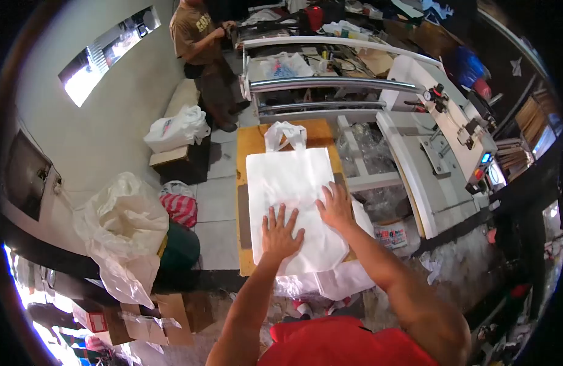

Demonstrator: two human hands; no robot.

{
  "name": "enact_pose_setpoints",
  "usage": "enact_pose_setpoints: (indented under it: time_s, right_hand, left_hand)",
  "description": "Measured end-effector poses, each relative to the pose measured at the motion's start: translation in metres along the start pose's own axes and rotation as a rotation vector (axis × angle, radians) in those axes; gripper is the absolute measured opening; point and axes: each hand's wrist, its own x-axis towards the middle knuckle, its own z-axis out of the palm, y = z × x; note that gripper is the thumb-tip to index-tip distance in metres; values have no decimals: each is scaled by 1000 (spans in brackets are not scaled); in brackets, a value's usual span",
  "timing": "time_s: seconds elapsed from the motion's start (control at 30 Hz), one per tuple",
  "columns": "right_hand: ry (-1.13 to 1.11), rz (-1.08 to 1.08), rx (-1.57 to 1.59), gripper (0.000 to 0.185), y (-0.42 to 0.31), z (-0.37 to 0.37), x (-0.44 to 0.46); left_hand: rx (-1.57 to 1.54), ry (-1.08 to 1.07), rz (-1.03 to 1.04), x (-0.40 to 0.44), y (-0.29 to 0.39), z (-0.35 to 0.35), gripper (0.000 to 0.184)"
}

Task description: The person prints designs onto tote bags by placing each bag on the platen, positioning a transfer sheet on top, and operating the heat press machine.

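Observation:
A white bag with looped handles lies flat on a yellow-brown board, its handles pointing away from me. My left hand rests palm down on the lower left part of the bag, fingers spread. Further up on the right side, my right hand also lies flat on it with its fingers apart. More white material shows beneath the bag at the lower right.
A machine with metal rollers and a control panel stands at the right. A person stands at the back left. Left of the board are a large white sack, a green bin and cardboard boxes.

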Motion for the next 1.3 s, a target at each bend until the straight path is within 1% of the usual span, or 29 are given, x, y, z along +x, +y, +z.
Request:
enact_pose_setpoints:
  time_s: [0.07, 0.1, 0.13, 0.2, 0.23, 0.3, 0.33, 0.4, 0.43, 0.5, 0.6, 0.7, 0.83, 0.9, 1.03, 1.1, 1.2, 1.3]
  right_hand:
    - [-5, 61, -66, 52, 17, 8, -28]
    - [131, 116, 16, 56, 17, 4, -37]
    - [187, 222, 118, 55, 16, -16, -58]
    - [178, 256, 161, 52, 18, -30, -74]
    - [168, 262, 164, 52, 15, -33, -79]
    - [26, 566, 391, 43, 10, -37, -84]
    - [24, 566, 394, 43, 9, -38, -85]
    - [-57, 561, 377, 36, 7, -38, -84]
    - [-58, 561, 379, 36, 7, -38, -84]
    - [-52, 529, 345, 30, 8, -35, -84]
    - [13, 506, 327, 29, 9, -30, -86]
    - [-17, 532, 329, 29, 8, -30, -85]
    - [-57, 536, 313, 31, 8, -29, -86]
    - [-75, 538, 297, 33, 8, -26, -86]
    - [-72, 544, 281, 35, 7, -26, -84]
    - [-76, 550, 274, 36, 6, -28, -85]
    - [-80, 529, 279, 36, 6, -29, -85]
    - [-55, 513, 282, 35, 7, -30, -86]
  left_hand:
    - [-39, 6, 9, 2, -7, -2, 72]
    - [-102, 70, -6, 4, -12, -1, 70]
    - [-217, 368, -72, -4, -25, -19, 59]
    - [-369, 590, -191, -24, -51, -23, 47]
    - [-368, 579, -196, -32, -57, -26, 47]
    - [-525, 350, -454, -46, -65, -30, 42]
    - [-523, 349, -456, -48, -68, -23, 42]
    - [-448, 406, -343, -47, -73, -11, 46]
    - [-446, 406, -345, -48, -72, -10, 46]
    - [-425, 402, -353, -47, -70, -8, 43]
    - [-373, 435, -328, -48, -71, -1, 43]
    - [-443, 468, -385, -48, -70, -2, 40]
    - [-416, 460, -388, -51, -71, -6, 36]
    - [-412, 476, -350, -50, -74, -6, 35]
    - [-409, 462, -346, -50, -75, -7, 33]
    - [-437, 507, -337, -51, -74, -7, 27]
    - [-440, 476, -379, -51, -72, -7, 32]
    - [-487, 528, -380, -50, -73, 0, 28]
